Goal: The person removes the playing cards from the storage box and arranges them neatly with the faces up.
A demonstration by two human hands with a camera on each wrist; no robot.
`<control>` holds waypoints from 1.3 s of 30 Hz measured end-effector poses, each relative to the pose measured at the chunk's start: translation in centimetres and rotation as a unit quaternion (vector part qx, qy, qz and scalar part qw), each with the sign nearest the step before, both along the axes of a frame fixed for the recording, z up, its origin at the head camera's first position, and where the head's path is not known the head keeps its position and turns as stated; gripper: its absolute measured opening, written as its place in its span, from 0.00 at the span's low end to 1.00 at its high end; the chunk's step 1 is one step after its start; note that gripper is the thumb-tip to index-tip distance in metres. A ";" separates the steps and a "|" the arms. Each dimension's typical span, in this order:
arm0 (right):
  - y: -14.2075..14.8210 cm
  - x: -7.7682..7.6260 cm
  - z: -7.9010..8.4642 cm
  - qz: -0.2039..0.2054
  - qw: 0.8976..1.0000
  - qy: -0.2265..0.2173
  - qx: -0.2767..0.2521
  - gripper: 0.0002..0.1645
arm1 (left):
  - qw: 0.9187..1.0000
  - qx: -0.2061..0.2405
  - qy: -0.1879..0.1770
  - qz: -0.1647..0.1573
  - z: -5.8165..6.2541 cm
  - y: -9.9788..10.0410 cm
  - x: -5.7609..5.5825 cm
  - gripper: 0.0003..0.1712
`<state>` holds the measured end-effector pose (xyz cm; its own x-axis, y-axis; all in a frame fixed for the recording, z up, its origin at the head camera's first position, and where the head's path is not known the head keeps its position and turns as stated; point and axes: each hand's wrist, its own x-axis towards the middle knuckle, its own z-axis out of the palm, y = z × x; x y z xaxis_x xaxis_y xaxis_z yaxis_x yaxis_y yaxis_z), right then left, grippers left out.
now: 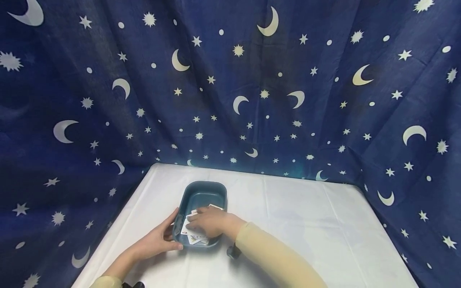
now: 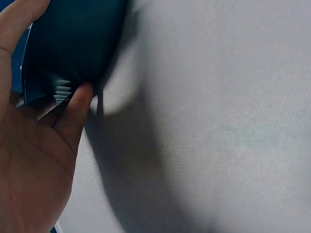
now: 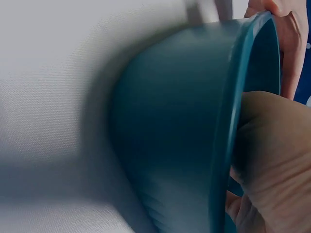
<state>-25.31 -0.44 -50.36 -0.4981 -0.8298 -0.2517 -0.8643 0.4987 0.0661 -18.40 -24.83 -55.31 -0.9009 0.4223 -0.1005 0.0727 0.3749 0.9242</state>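
A teal-blue rectangular plastic bin with rounded corners (image 1: 199,184) is on the left half of the white cloth-covered desk (image 1: 306,224), nearer the desk's left edge than its right edge and short of the far edge. White paper playing cards with printed faces (image 1: 193,239) lie overlapping in the half of the bin away from the desk's far edge, at least one bearing a red mark; the bin's floor shows bare towards the far edge.

The left hand (image 1: 155,242) grips the bin from the side facing the desk's left edge, its thumb and fingers spread apart: the index finger lies along the rim, the thumb is at the near left corner of the bin, and other fingers touch the outer wall.

The right hand (image 1: 210,222) reaches over the opposite rim into the bin. Its fingers are directly over the cards, which show around and under them; the bin wall hides them in the right wrist view, so I cannot tell whether they pinch a card or merely rest there.

A cream-coloured fabric sleeve (image 1: 279,254) covers the right forearm. Beyond the far edge hangs a navy fabric curtain patterned with pale moons and stars (image 1: 252,52).
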 end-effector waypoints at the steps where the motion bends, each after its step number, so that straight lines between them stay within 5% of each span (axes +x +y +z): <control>1: 0.0 0.0 0.0 -0.003 1.000 -0.001 0.000 0.41 | 1.000 0.007 -0.002 -0.001 0.0 0.0 -0.1 0.69; 19: 0.5 -1.5 -1.5 -0.021 0.999 0.033 -0.016 0.36 | 1.000 -0.012 -0.015 0.020 0.2 0.4 0.0 0.69; 26: 0.2 -1.4 -1.5 -0.032 0.998 0.006 -0.053 0.28 | 1.000 -0.010 -0.016 0.017 0.1 0.4 0.0 0.68; 39: 0.4 -1.1 -1.2 -0.053 0.998 0.014 -0.036 0.57 | 1.000 0.007 -0.004 0.002 0.4 0.3 0.2 0.67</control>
<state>-26.43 -0.06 -51.58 -0.5908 -0.7871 -0.1775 -0.8042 0.5923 0.0499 -18.25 -24.55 -54.93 -0.9022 0.4191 -0.1014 0.0640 0.3628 0.9297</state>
